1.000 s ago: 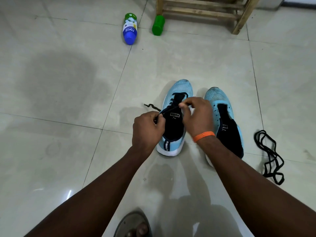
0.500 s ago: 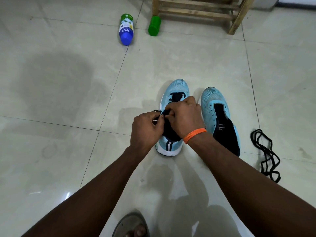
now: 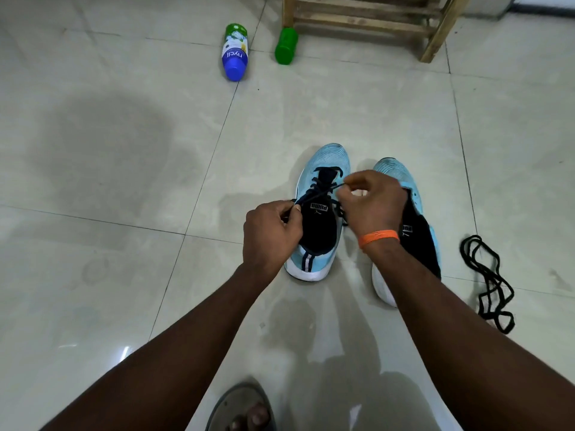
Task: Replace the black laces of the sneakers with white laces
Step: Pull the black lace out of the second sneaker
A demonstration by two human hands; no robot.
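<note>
Two light blue sneakers stand side by side on the tiled floor. The left sneaker carries a black lace in its eyelets. My left hand pinches one end of that lace at the shoe's left side. My right hand pinches the other part of the lace above the tongue, so the lace runs taut between both hands. The right sneaker has no lace and is partly hidden behind my right wrist. A loose black lace lies coiled on the floor to the right.
A blue and green bottle and a green bottle lie on the floor at the back. A wooden rack stands behind them. My foot in a grey sandal shows at the bottom edge.
My right hand has moved up and to the right, off the tongue, drawing the black lace taut. My left hand stays at the shoe's left side.
</note>
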